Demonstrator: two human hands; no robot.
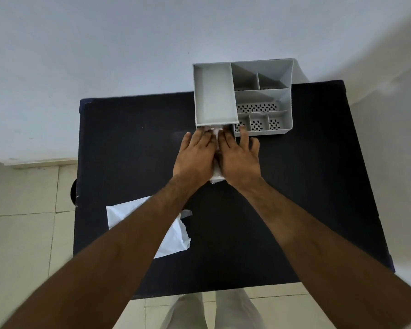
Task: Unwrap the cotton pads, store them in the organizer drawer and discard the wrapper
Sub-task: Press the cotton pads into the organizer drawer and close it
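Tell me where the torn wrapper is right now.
In the head view, the wrapper lies on the black table near its left front, partly under the left forearm, apart from the organizer.

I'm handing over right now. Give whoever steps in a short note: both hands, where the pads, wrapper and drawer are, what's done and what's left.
Left hand and right hand: side by side, palms down, fingers spread over the cotton pads, pressing them toward the front of the grey organizer on the black table.
Drawer: hidden under the hands; whether it is open cannot be told.
Wrapper: torn open, lying on the table near the left forearm.
Done: pads unwrapped.
Left: get the pads fully into the drawer, close it, discard the wrapper.
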